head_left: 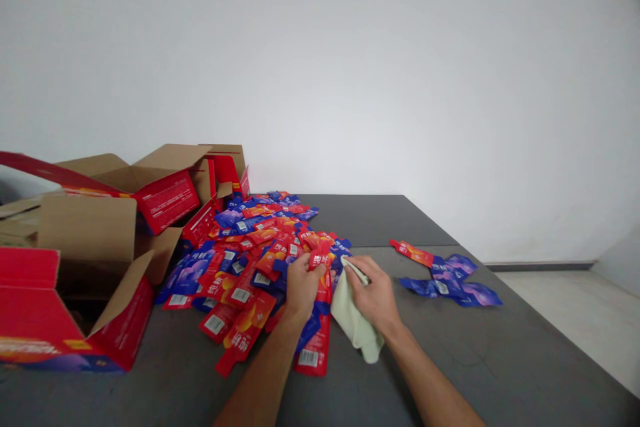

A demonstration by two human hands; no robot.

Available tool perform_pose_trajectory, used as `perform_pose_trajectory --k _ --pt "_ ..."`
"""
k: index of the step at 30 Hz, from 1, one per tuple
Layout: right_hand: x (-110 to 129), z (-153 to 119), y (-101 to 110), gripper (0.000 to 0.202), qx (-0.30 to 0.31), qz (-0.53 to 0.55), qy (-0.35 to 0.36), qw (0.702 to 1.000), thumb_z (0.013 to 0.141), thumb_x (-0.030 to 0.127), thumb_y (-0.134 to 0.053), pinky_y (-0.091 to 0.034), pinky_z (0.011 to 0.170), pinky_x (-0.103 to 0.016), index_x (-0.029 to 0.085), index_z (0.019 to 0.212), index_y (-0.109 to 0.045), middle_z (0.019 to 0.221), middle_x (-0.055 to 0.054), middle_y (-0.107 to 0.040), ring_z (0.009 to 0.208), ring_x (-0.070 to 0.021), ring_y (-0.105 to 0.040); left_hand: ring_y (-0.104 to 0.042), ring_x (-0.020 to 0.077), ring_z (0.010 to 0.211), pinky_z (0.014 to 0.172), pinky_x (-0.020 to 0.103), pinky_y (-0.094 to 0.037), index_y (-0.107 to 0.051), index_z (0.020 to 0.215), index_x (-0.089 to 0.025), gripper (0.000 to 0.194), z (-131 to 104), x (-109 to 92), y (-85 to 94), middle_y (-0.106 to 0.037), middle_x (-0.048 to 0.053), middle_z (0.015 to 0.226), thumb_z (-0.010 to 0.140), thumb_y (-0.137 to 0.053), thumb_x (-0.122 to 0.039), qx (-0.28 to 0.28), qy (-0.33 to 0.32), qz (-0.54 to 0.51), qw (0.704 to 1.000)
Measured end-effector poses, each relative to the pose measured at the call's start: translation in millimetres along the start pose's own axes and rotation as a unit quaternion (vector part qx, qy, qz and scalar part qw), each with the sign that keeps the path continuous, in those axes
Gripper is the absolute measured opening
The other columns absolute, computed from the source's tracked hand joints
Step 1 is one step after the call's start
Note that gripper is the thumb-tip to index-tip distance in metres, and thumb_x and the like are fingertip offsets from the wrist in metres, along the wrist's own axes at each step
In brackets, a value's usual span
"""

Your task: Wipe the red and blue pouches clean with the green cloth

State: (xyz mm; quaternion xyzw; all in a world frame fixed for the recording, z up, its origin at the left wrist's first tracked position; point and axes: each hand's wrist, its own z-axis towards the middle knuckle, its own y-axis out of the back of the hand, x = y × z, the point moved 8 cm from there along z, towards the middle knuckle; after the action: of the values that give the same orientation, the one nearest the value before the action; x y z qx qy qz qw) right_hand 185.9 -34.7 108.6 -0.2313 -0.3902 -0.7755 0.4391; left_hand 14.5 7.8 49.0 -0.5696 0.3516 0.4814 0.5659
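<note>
Between the fingers of my left hand (303,287) is a red pouch (321,257) with white lettering, held upright above the heap. My right hand (374,293) pinches a pale green cloth (351,313), which hangs down toward the table just right of the pouch. A large heap of red and blue pouches (245,267) spreads under and to the left of my left hand. Another red pouch with a barcode (313,347) lies below it, near my forearm. The lower part of the held pouch overlaps other pouches, so its end is hard to make out.
Open red cardboard boxes stand on the left, one in front (35,303) and others behind it (167,200). Several pouches (450,283), mostly blue, lie apart on the right of the dark table (430,367). A white wall (350,80) rises behind.
</note>
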Motion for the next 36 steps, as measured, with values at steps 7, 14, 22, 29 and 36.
perform_pose_trajectory --k 7,14,22,29,36 --pt "-19 -4 -19 0.026 0.070 -0.052 -0.082 0.993 0.087 0.042 -0.062 -0.052 0.087 -0.033 0.023 0.099 -0.077 0.102 -0.007 -0.076 0.093 -0.0231 -0.071 -0.069 0.0209 0.080 0.069 0.027 -0.053 -0.072 0.094 -0.017 0.026 0 -6 4.0 -0.076 0.006 0.088 0.072 -0.075 -0.030 -0.027 -0.034 0.045 0.998" --pt "-5 -4 -21 0.031 0.104 -0.036 -0.045 0.993 0.093 0.039 -0.053 -0.049 0.075 -0.026 0.023 0.080 -0.077 0.085 -0.003 -0.075 0.076 -0.0183 -0.068 -0.067 0.0207 0.084 0.077 0.030 -0.053 -0.073 0.090 -0.016 0.029 -13 0 -23.6 -0.074 0.006 0.086 0.080 -0.069 -0.042 0.065 -0.001 -0.020 0.998" --pt "-9 -5 -28 0.040 0.155 0.100 -0.066 0.981 0.093 0.048 -0.053 -0.042 0.067 -0.023 0.017 0.073 -0.070 0.073 0.001 -0.065 0.068 -0.0142 -0.054 -0.071 0.0243 0.081 0.078 0.035 -0.054 -0.073 0.088 -0.013 0.034 -9 8 -29.7 -0.075 0.011 0.083 0.067 -0.081 -0.039 0.078 0.102 -0.177 0.976" --pt "-15 -8 -29 0.045 0.171 0.170 -0.159 0.957 0.088 0.056 -0.058 -0.039 0.061 -0.023 0.016 0.073 -0.069 0.070 0.001 -0.061 0.064 -0.0127 -0.049 -0.071 0.0227 0.080 0.076 0.033 -0.054 -0.071 0.086 -0.014 0.032 -13 7 -29.3 -0.074 0.008 0.081 0.066 -0.083 -0.034 0.062 0.117 -0.204 0.970" --pt "-43 -7 -14 0.046 0.108 0.072 -0.213 0.968 0.087 0.057 -0.055 -0.039 0.055 -0.024 0.016 0.077 -0.073 0.066 0.000 -0.067 0.060 -0.0165 -0.057 -0.067 0.0171 0.067 0.064 0.027 -0.050 -0.067 0.110 -0.016 0.044 -21 -1 -39.4 -0.074 0.005 0.086 0.066 -0.074 -0.014 0.202 0.057 -0.089 0.974"
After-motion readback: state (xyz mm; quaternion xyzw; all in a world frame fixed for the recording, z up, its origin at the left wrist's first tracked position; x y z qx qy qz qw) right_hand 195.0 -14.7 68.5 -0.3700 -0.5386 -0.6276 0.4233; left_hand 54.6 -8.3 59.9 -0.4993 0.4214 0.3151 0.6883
